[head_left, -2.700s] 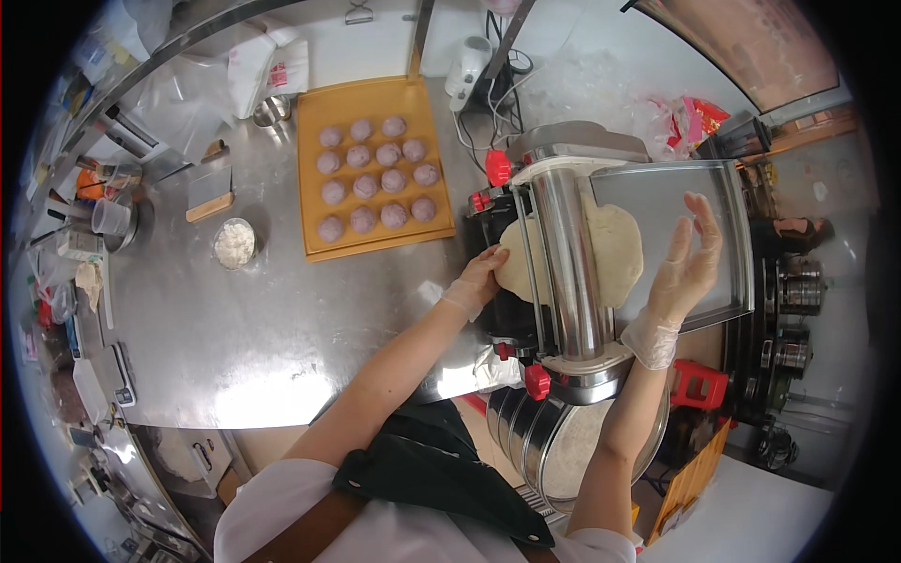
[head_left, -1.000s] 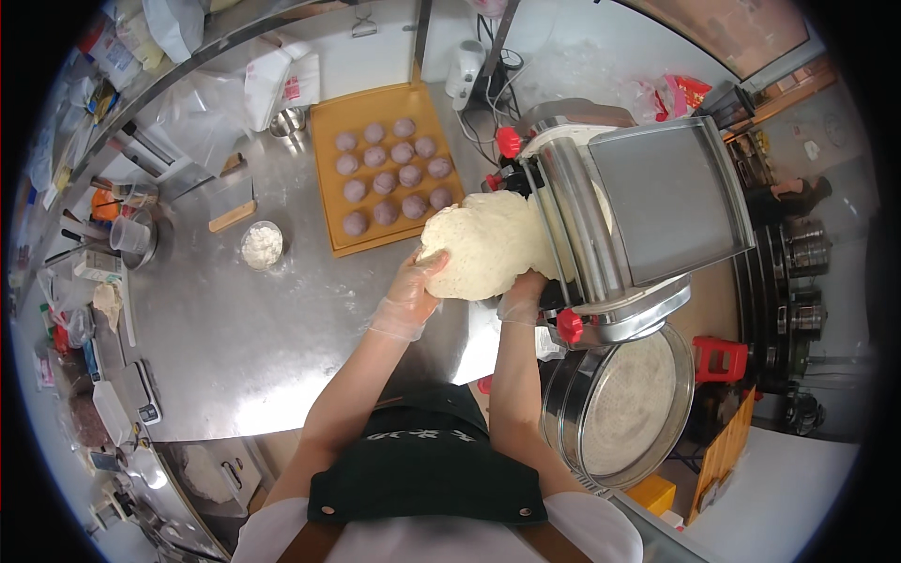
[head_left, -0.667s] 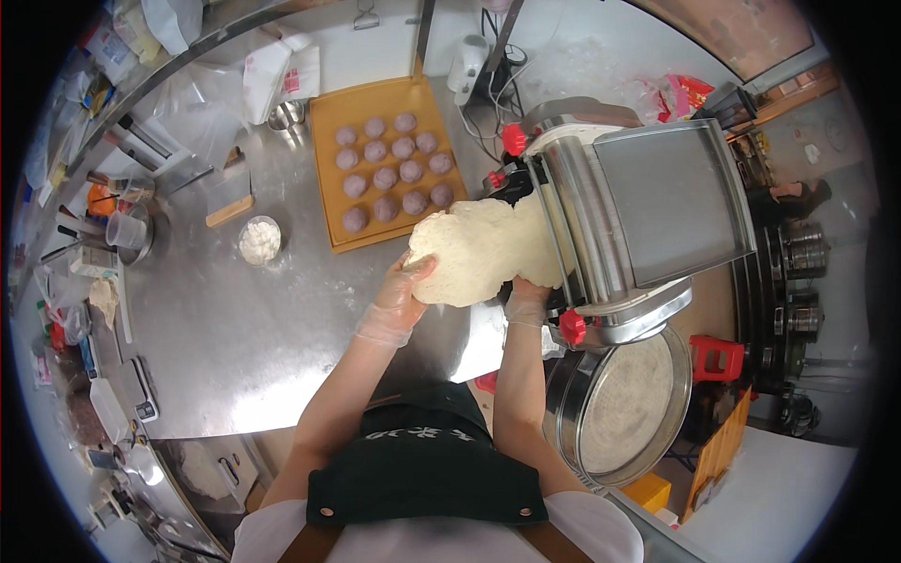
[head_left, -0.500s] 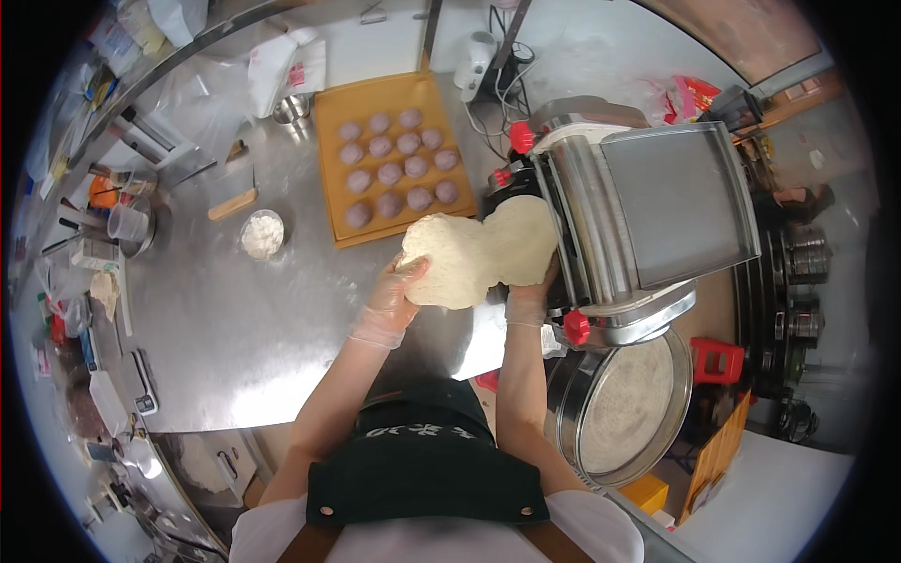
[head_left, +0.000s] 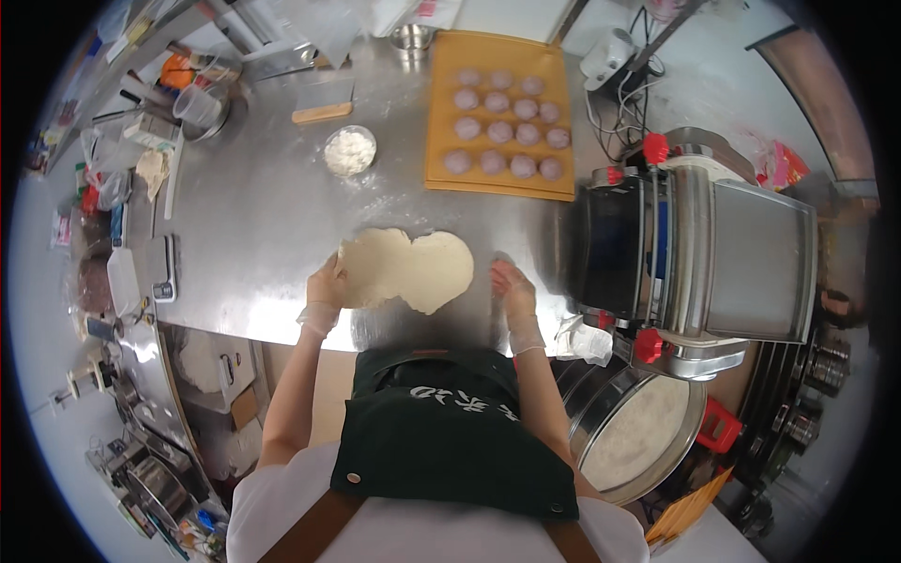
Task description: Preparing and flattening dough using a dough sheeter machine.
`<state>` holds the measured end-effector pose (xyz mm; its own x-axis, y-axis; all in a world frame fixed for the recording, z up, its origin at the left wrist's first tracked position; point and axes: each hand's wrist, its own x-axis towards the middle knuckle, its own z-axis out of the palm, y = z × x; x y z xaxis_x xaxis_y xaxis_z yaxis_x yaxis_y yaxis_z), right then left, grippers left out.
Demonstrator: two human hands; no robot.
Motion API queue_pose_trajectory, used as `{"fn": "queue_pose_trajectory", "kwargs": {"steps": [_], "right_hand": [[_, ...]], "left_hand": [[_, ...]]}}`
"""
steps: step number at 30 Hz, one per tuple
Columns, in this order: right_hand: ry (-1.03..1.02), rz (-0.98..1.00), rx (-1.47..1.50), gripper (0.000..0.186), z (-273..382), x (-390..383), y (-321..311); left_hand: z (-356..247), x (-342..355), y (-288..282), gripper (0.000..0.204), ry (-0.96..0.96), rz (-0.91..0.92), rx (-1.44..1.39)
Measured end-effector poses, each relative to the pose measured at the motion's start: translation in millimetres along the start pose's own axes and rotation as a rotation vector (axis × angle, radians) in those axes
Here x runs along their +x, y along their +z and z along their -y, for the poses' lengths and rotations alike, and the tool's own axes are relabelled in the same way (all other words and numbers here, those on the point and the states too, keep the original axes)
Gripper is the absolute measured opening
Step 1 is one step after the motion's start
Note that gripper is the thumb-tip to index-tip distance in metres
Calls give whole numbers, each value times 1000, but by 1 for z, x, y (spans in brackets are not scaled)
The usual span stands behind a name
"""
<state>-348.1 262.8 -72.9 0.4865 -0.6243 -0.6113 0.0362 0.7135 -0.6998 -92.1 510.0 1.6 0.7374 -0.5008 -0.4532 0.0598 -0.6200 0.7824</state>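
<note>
A pale, flat sheet of dough [head_left: 404, 267], narrowed at its middle, lies over the steel table in front of me. My left hand [head_left: 327, 283], in a clear glove, grips its left edge between thumb and fingers. To the right of the sheet, apart from it, my gloved right hand [head_left: 514, 289] hovers near the table with loosely bent fingers and nothing in them. Further right stands a dough sheeter [head_left: 690, 253] with red knobs and steel rollers. Purple balls [head_left: 500, 131] sit in rows on a yellow-brown tray [head_left: 441, 178] beyond my hands.
At the far left of the dough are a bowl of white flour [head_left: 350, 150] and a scraper with a wooden handle [head_left: 322, 113]. A metal cup [head_left: 411, 39] stands beside the tray. A scale [head_left: 163, 267] lies at the left edge; a large round drum [head_left: 643, 432] stands below the sheeter.
The dough sheet has moved left, away from the sheeter, with my left hand on it. My right hand has let go of the dough. The view has shifted, too.
</note>
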Motion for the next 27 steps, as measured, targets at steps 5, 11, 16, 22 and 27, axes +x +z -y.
{"fn": "queue_pose_trajectory", "kwargs": {"steps": [5, 11, 16, 22, 27], "right_hand": [[-220, -111, -258, 24, 24, -19, 14], [-575, -103, -575, 22, 0, -27, 67], [-999, 50, -1479, 47, -34, -30, 107], [-989, 281, -1738, 57, -47, -6, 108], [-975, 287, -1721, 54, -39, -8, 112]], "left_hand": [[2, 0, 57, 26, 264, -125, 936], [-40, -19, 150, 42, 458, 157, 550], [-23, 7, 97, 56, 778, -91, 670], [-5, 29, 99, 67, 613, 156, 867], [-6, 31, 100, 66, 658, 145, 898]]}}
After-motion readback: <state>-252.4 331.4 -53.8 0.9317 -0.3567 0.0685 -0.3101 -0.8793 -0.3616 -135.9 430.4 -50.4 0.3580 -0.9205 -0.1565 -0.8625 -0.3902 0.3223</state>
